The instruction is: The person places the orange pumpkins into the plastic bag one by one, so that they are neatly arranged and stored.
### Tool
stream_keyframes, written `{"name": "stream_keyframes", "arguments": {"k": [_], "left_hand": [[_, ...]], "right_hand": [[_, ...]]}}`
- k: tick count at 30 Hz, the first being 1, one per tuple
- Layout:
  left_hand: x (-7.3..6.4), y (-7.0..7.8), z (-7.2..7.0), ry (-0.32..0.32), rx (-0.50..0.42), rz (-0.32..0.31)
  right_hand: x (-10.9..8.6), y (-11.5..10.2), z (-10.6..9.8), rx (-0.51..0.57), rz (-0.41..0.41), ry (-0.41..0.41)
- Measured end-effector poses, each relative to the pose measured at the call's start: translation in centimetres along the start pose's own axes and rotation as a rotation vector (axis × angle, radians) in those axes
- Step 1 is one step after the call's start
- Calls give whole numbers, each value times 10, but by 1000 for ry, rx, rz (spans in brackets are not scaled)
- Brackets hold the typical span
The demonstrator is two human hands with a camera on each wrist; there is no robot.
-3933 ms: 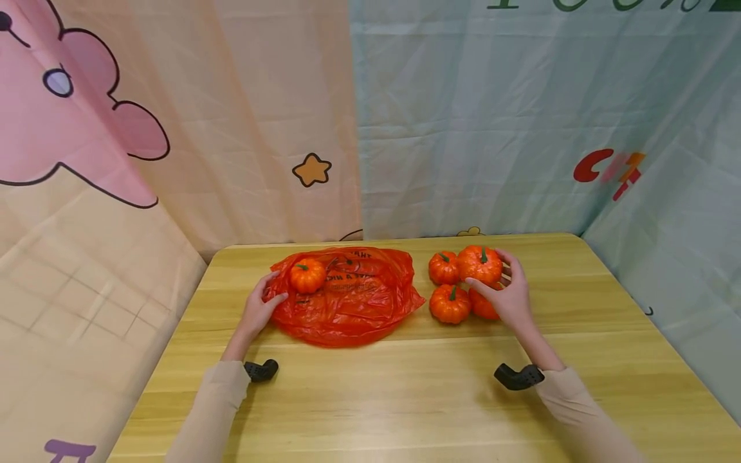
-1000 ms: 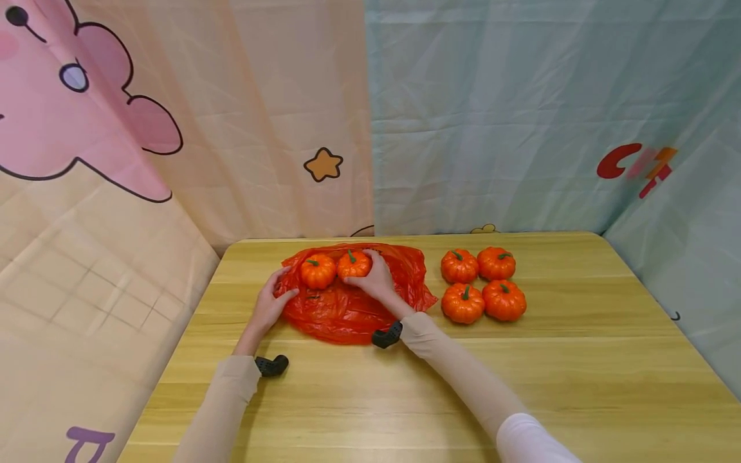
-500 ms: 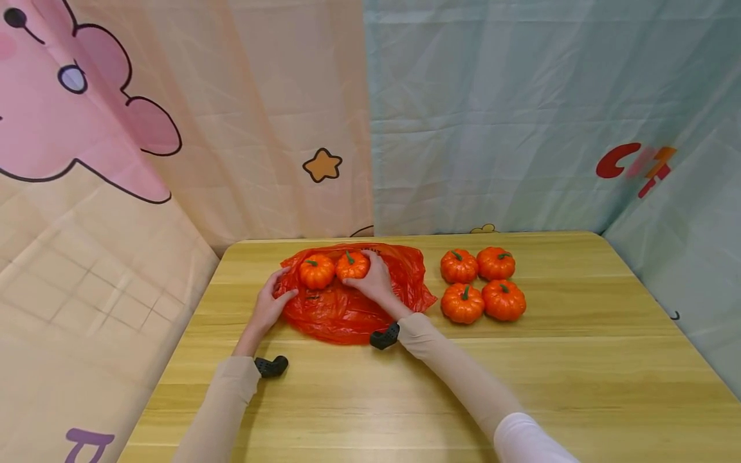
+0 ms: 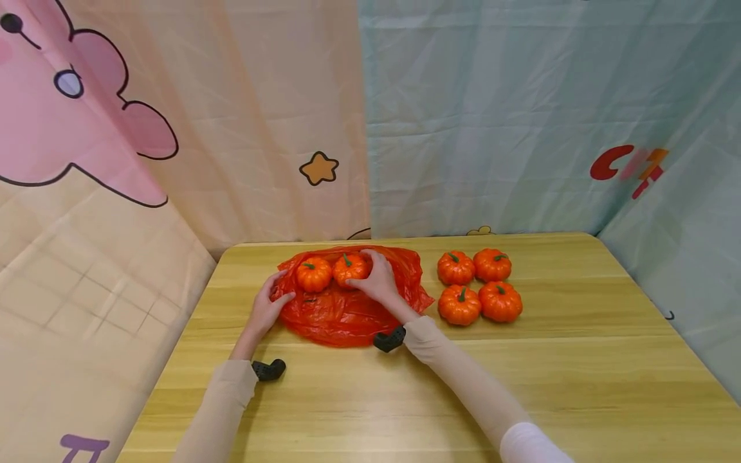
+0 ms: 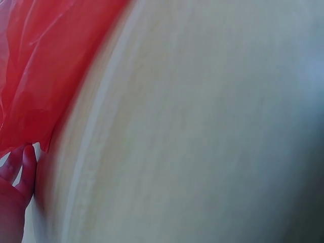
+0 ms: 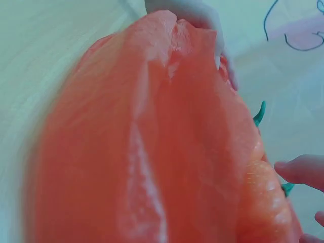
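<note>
A red plastic bag (image 4: pixel 330 321) lies spread on the wooden table. Two small orange pumpkins sit side by side on it, a left pumpkin (image 4: pixel 314 275) and a right pumpkin (image 4: pixel 350 270), green stems up. My left hand (image 4: pixel 269 303) pinches the bag's left edge; its fingertips meet the plastic in the left wrist view. My right hand (image 4: pixel 379 280) is spread around the right side of the right pumpkin. In the right wrist view a fingertip (image 6: pixel 291 169) stands slightly apart from that pumpkin (image 6: pixel 263 202), and the bag hides much of the scene.
Several more pumpkins (image 4: pixel 459 305) stand in a tight cluster on the table (image 4: pixel 370 399), right of the bag. Printed curtains (image 4: pixel 278 128) rise behind the table and at its sides. Each wrist wears a black device (image 4: pixel 269 370).
My right hand has carried a pumpkin from the right-hand cluster onto the bag, beside the first one. Its fingers have now loosened slightly. The left hand stays at the bag's edge.
</note>
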State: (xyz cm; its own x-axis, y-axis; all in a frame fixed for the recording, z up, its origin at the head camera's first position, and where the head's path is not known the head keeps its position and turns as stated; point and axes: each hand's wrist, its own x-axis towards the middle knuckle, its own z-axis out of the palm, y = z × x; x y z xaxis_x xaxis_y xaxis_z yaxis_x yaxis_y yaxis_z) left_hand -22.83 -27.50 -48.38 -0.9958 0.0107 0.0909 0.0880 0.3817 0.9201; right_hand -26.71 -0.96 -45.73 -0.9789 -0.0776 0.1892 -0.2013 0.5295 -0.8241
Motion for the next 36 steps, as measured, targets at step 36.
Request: {"name": "stream_keyframes", "arguments": {"k": [36], "left_hand": [[2, -2, 1, -8, 32, 2]], "right_hand": [[-46, 3, -111, -82, -340, 227]]}}
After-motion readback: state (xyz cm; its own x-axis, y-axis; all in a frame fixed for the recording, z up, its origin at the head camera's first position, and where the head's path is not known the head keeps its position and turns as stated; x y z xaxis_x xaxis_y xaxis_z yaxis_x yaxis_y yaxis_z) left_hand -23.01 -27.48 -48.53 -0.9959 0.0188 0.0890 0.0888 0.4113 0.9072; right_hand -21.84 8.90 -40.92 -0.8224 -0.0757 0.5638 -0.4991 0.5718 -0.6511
